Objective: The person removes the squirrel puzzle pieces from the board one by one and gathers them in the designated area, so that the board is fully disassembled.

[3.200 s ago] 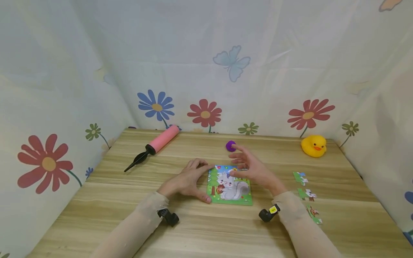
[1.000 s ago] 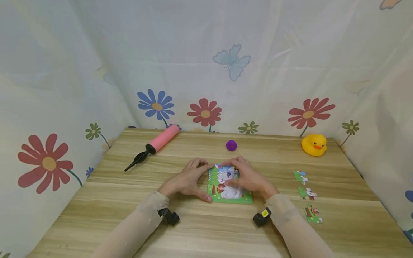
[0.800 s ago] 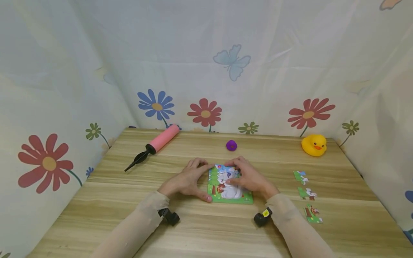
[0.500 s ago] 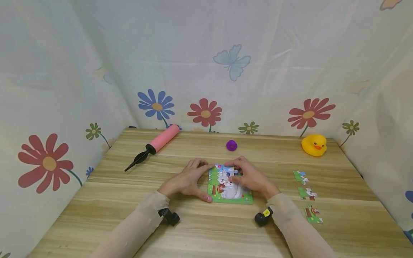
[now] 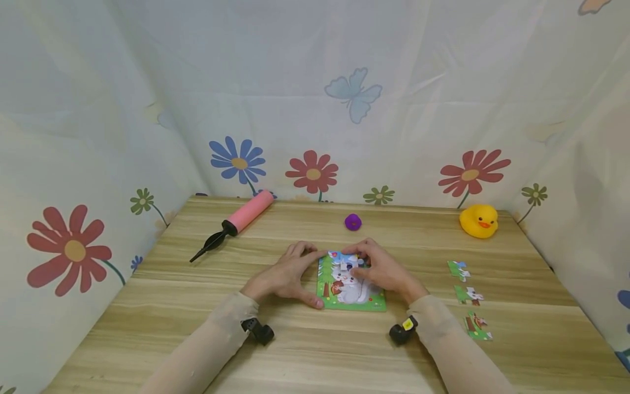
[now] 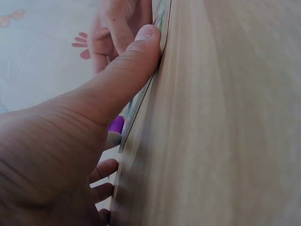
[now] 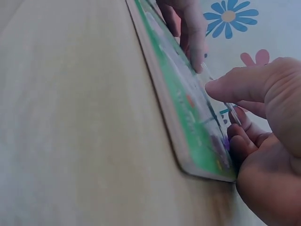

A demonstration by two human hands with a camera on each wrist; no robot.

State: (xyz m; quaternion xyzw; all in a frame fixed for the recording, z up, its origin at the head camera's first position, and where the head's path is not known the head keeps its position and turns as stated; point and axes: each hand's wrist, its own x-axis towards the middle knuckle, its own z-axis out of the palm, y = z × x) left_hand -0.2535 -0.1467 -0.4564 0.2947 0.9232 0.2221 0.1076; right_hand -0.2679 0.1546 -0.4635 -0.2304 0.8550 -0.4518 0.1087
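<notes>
A jigsaw puzzle (image 5: pixel 344 295) of a white squirrel on a green ground lies in a thin board. My left hand (image 5: pixel 283 276) spans its left side, thumb pressing the lower left corner and index finger at the upper left; the other fingers are spread on the table. At the upper right of the picture, my right hand (image 5: pixel 386 268) pinches a puzzle piece (image 7: pixel 233 114) between thumb and fingers, tilted up from the board. A pale gap (image 5: pixel 343 266) shows beside the right thumb. My right fingers hide the board's upper right corner.
Three loose puzzle pieces lie in a column at right: upper (image 5: pixel 459 271), middle (image 5: pixel 469 296), lower (image 5: pixel 477 326). Behind the board sits a small purple ring-like object (image 5: pixel 353 222). A yellow rubber duck (image 5: pixel 479 221) stands back right, a pink hand pump (image 5: pixel 251 212) back left.
My right hand has come down from above the board onto its upper right and tilted a puzzle piece up. A pale gap has appeared there. My left hand has stayed in place.
</notes>
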